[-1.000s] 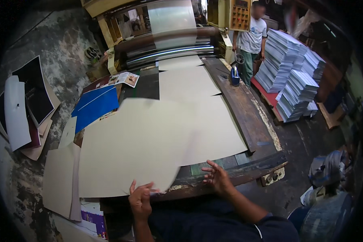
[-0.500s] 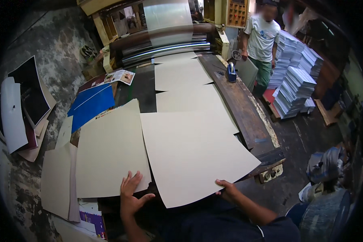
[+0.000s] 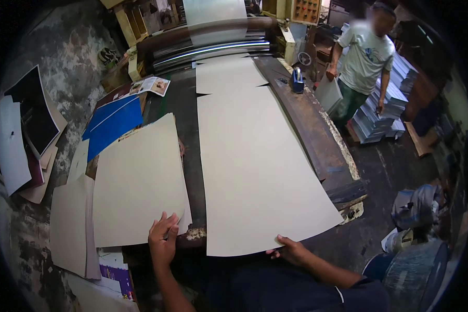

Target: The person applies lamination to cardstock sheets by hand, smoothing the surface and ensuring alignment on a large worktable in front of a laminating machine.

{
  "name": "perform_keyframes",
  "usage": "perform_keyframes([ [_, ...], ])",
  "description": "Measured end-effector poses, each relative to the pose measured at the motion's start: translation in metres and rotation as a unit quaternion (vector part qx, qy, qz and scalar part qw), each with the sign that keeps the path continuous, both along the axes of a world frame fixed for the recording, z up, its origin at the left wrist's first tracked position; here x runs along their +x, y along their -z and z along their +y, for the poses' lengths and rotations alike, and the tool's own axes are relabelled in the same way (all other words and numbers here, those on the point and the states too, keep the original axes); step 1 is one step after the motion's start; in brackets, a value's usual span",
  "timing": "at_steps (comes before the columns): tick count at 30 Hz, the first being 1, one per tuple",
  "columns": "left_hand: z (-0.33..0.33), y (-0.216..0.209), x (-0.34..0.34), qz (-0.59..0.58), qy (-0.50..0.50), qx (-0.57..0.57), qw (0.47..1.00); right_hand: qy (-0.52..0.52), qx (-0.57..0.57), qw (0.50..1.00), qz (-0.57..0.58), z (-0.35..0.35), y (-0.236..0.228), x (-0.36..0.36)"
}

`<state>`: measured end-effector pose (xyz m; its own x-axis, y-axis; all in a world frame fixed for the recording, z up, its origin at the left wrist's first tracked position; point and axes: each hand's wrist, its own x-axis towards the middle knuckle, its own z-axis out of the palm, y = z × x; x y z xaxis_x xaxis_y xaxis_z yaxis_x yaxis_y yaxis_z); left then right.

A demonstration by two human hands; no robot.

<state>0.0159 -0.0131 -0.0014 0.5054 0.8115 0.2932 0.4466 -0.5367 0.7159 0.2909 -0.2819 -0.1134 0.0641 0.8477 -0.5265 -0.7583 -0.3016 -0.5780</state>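
Observation:
A large cream sheet (image 3: 265,197) lies along the machine bed, its near edge overhanging toward me. My right hand (image 3: 292,252) grips that near edge, thumb on top and fingers beneath. On the left, my left hand (image 3: 164,236) rests at the near right corner of a stack of cream sheets (image 3: 135,182). Its fingers are apart, and the stack's corner lifts slightly beside them. Farther along the bed lies another cream sheet (image 3: 226,75), its far end near the shiny rollers (image 3: 213,51); dark notches show along its edges.
Left of the stack are more sheets (image 3: 73,226), a blue sheet (image 3: 114,122) and a printed page (image 3: 153,86). A blue tape dispenser (image 3: 297,80) stands on the right rail. Beyond it a person (image 3: 366,60) carries a grey board, near stacked paper (image 3: 382,112). Drums (image 3: 418,273) stand at lower right.
The cream sheet in my right hand has slid forward and straightened along the bed. The sheet ahead has advanced toward the rollers. My left hand's fingers have drawn closer together; the other person has come nearer.

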Motion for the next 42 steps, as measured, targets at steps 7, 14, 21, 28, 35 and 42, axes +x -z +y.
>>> perform_keyframes([
  [7, -0.006, 0.013, 0.012, -0.030, -0.109, -0.012, 0.994, 0.002, -0.013, 1.000, -0.010, 0.013, -0.008, -0.001],
  [14, -0.022, 0.012, 0.019, 0.017, -0.112, 0.038, 0.993, 0.051, -0.016, 0.999, -0.002, 0.033, 0.000, 0.014],
  [21, -0.045, -0.001, 0.027, 0.108, -0.186, 0.008, 0.977, 0.111, 0.002, 0.994, -0.006, 0.070, 0.004, 0.025],
  [28, -0.025, -0.017, 0.008, -0.168, -0.213, -0.201, 0.941, 0.162, 0.037, 0.985, -0.044, 0.093, 0.025, 0.030],
  [35, -0.055, -0.020, 0.027, -0.085, -0.192, 0.011, 0.978, 0.262, -0.032, 0.963, -0.053, 0.096, 0.013, 0.024],
  [42, -0.060, -0.036, 0.022, -0.002, 0.129, -0.064, 0.990, 0.065, 0.200, 0.977, -0.020, 0.090, -0.037, 0.040],
])
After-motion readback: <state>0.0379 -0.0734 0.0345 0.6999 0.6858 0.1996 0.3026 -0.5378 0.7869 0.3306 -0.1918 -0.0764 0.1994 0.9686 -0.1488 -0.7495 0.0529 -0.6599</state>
